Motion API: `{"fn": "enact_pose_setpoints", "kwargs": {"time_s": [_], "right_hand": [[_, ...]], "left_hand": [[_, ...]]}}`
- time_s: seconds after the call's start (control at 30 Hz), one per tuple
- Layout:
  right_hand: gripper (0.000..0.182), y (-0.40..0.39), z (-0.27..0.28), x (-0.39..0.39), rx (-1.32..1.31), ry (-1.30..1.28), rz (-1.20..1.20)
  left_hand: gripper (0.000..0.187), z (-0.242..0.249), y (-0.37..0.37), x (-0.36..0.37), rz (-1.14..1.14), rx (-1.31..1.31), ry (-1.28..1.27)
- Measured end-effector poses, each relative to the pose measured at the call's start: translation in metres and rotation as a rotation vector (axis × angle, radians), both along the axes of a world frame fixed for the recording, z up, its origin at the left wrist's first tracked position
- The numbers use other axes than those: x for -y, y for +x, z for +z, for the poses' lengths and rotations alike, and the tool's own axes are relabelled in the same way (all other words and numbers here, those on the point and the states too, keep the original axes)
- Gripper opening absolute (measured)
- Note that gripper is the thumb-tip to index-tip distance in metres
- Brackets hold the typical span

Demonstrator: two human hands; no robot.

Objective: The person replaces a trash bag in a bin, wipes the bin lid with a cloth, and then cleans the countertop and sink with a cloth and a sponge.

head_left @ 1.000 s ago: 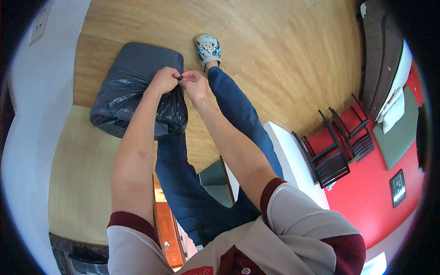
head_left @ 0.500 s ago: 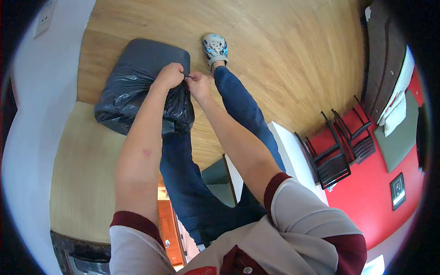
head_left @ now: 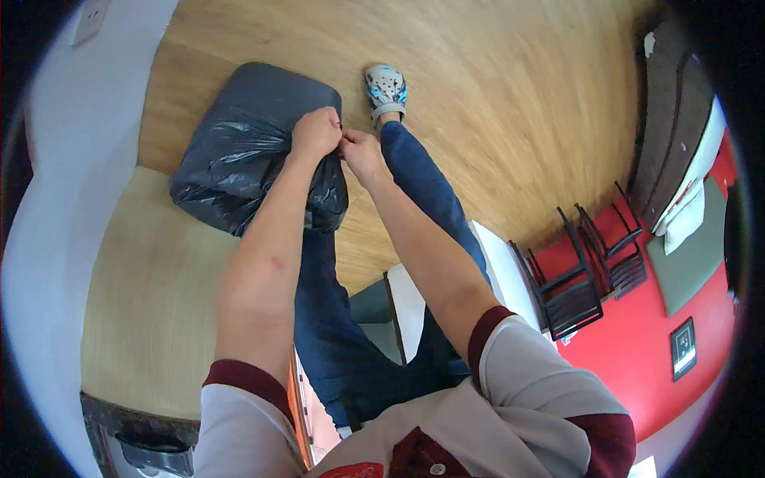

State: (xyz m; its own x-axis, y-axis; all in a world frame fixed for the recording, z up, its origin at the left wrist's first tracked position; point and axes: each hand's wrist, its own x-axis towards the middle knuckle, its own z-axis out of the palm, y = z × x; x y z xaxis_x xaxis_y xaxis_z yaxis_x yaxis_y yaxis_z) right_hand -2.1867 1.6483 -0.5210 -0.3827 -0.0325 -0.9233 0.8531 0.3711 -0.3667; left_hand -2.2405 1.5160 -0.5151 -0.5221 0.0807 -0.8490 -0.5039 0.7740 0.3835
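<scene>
A black plastic bag (head_left: 231, 151) covers a boxy shape with rounded corners, smooth on its far part and wrinkled nearer me. At its right side my left hand (head_left: 317, 133) is closed, pinching a gathered bit of the bag. Right beside it, my right hand (head_left: 364, 156) also has its fingers pinched on the plastic. The small piece between the two hands is mostly hidden by the fingers. Creases run from the grip across the bag.
Wood floor (head_left: 510, 95) spreads ahead. A pale panel (head_left: 151, 295) and white wall (head_left: 88, 159) lie to the left. My patterned clog (head_left: 386, 88) is just right of the bag. Black chairs (head_left: 570, 303), a white surface (head_left: 510, 271) and a red wall (head_left: 629, 350) are on the right.
In the view, the bag and both hands have shifted slightly right. The hands stay close together, still pinching the plastic.
</scene>
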Motion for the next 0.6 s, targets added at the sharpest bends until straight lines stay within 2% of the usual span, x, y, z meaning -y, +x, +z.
{"fn": "enact_pose_setpoints", "kwargs": {"time_s": [0.1, 0.17, 0.2, 0.23, 0.27, 0.33, 0.4, 0.43, 0.47, 0.57, 0.6], "right_hand": [[0.024, -0.002, 0.007, 0.002, -0.059, 0.112, 0.106], [0.038, -0.003, 0.022, -0.005, -0.026, -0.031, 0.102], [0.05, -0.006, 0.051, -0.001, 0.005, -0.269, -0.196], [0.055, -0.01, 0.077, -0.002, -0.101, -0.248, -0.082], [0.06, -0.027, 0.118, -0.002, 0.005, -0.098, 0.176], [0.065, 0.001, 0.103, -0.02, -0.159, -0.189, 0.17], [0.063, -0.012, 0.112, -0.025, -0.276, -0.132, 0.487], [0.054, -0.021, 0.118, -0.014, -0.408, -0.091, 0.559], [0.05, -0.027, 0.116, -0.011, -0.432, -0.173, 0.444], [0.046, -0.036, 0.075, -0.012, -0.645, -0.055, 0.577], [0.044, -0.04, 0.07, -0.018, -0.667, -0.013, 0.667]], "left_hand": [[0.019, 0.002, -0.003, -0.006, -0.019, -0.02, -0.019], [0.02, 0.002, -0.014, -0.01, -0.053, -0.015, -0.046], [0.02, 0.002, -0.02, -0.015, -0.066, -0.006, -0.064], [0.022, 0.001, -0.028, -0.02, -0.041, 0.011, -0.05], [0.023, 0.003, -0.037, -0.026, -0.013, 0.025, -0.031], [0.029, 0.017, -0.056, -0.041, -0.052, -0.17, 0.023], [0.033, 0.073, -0.082, -0.052, 0.166, -0.41, 0.081], [0.032, 0.096, -0.087, -0.056, 0.273, -0.576, 0.157], [0.032, 0.118, -0.088, -0.055, 0.379, -0.748, 0.231], [0.029, 0.193, -0.067, -0.037, 0.613, -0.901, 0.398], [0.029, 0.21, -0.05, -0.036, 0.676, -0.94, 0.369]]}}
